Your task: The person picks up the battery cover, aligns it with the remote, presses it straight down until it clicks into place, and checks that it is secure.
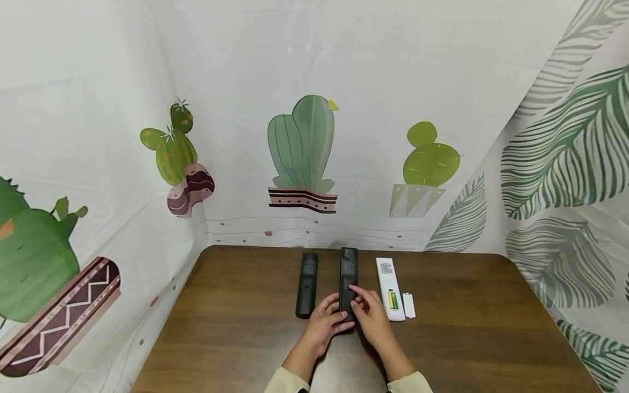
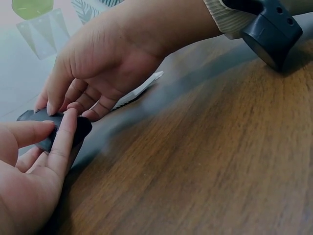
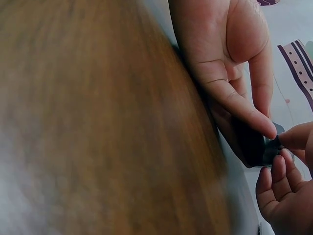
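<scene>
In the head view, the left hand [image 1: 321, 325] grips the held remote [image 1: 349, 267] at five o'clock from centre, a white remote [image 1: 385, 278] at its three o'clock, over the worktop [image 1: 236, 327]. The left wrist view puts it at nine o'clock; uneven pushing could twist it loose. In the right wrist view, toward four o'clock, the right hand seems to pinch it, though shadow blurs this; a slipping fingertip could jolt it.

Long black remote control [image 1: 349, 267], back side up, hand-held

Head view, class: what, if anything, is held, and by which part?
The middle black remote: the left hand grips its near end; the right hand's curled fingers touch its back.
</scene>
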### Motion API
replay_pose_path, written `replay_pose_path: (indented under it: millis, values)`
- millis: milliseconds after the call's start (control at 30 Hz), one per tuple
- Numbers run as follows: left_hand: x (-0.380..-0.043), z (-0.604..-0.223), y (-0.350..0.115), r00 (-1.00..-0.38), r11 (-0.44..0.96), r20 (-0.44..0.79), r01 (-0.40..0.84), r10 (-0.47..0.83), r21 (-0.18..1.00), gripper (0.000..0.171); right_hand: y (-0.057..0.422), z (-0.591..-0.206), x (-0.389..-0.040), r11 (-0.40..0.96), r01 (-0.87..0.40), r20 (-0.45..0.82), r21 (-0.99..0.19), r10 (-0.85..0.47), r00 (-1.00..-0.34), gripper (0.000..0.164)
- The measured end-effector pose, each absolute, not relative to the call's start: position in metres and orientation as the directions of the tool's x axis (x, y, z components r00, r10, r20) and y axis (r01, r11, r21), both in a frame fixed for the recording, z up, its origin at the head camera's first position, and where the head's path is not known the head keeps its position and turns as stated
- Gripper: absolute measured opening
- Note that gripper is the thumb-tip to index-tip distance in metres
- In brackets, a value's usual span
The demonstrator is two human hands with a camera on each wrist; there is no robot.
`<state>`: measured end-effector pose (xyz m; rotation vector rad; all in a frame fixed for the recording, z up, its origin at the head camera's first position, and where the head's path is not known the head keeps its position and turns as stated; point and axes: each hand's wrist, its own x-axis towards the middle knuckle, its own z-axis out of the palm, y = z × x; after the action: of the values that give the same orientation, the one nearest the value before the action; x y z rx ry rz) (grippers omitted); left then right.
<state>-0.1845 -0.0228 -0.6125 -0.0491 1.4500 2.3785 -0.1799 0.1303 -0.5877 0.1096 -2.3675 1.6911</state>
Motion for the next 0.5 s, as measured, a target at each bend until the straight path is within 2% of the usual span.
replay_pose_path:
  millis: [500]
  values:
    - [-0.1836, -0.6116, -0.0224, -0.938, -0.395, -0.215, -0.312, 0.271, 0.864, 0.064, 0.1314, -0.5915, -0.1804, 0.309, -0.153, 0.192, -0.939, 0.097, -0.977, 0.042]
